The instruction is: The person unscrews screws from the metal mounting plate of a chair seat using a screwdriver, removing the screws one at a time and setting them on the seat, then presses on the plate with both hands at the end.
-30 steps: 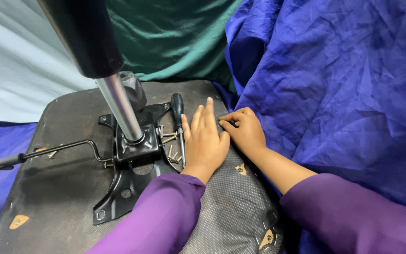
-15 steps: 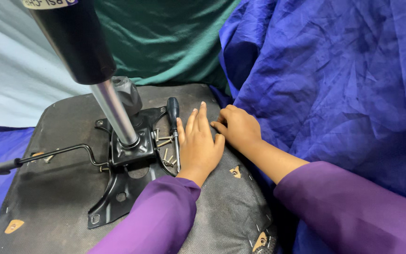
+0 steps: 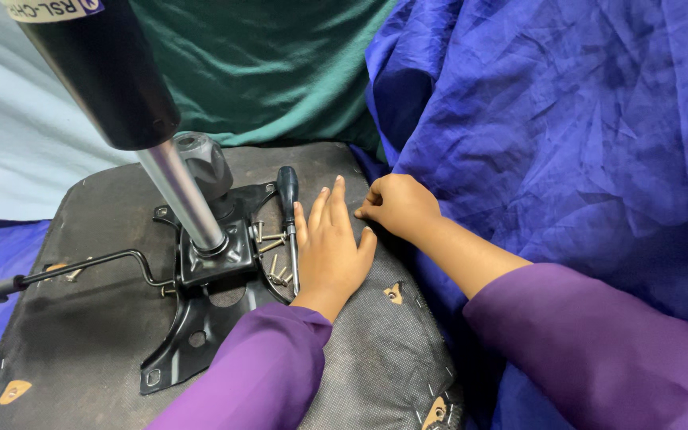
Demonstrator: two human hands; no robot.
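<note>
Left hand (image 3: pixel 330 251) lies flat, fingers together, palm down on the underside of the chair seat (image 3: pixel 81 318) — gripping nothing. Just beside its thumbless edge: a screwdriver (image 3: pixel 289 215), black handle away from the wrist, and loose screws (image 3: pixel 268 243) against the black metal bracket (image 3: pixel 201 302). Right hand (image 3: pixel 400 205) is curled, fingertips pinched at the seat edge by the blue cloth (image 3: pixel 559 135); whether it holds a screw, cannot tell. Best kept low and slow — screws roll easily here.

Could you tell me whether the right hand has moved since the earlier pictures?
Barely: the right hand stays curled on the seat underside beside the left hand, right of the screwdriver.
</note>
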